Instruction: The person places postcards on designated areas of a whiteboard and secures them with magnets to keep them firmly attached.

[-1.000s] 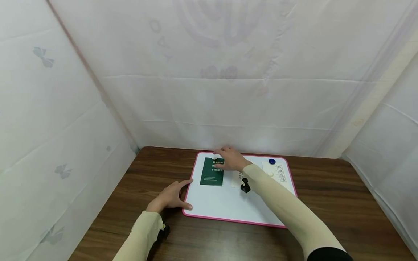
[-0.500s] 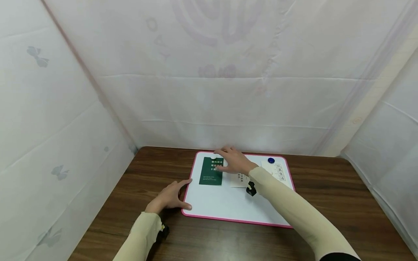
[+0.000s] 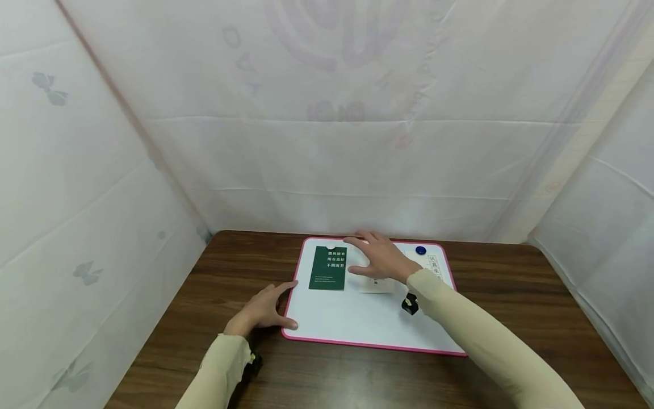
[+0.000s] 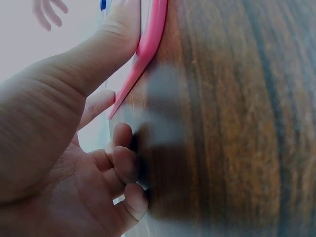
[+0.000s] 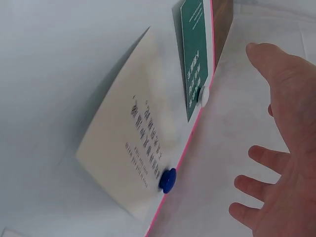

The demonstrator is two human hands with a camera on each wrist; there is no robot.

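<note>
A white magnetic whiteboard (image 3: 352, 324) with a pink rim lies on the table. My left hand (image 3: 261, 310) rests at its left edge, thumb and forefinger spread on the rim; the left wrist view shows its other fingers (image 4: 127, 163) bent near the wood. My right hand (image 3: 383, 258) hovers over the board with fingers apart, holding nothing. To its left is a green card (image 3: 327, 268) under a white round magnet (image 5: 203, 96). Partly beneath that hand lies a cream card (image 5: 126, 133) with a blue magnet (image 5: 168, 180). Farther right, another blue magnet (image 3: 420, 250) sits above a printed card (image 3: 433, 264).
The dark wooden table (image 3: 516, 295) extends on both sides of the board and in front of it. White printed sheeting (image 3: 327, 170) hangs behind the table's back edge and along both sides.
My right hand has left the white magnet at the top of the green card and moved right, baring the whole card. The left hand keeps its place on the board's edge.
</note>
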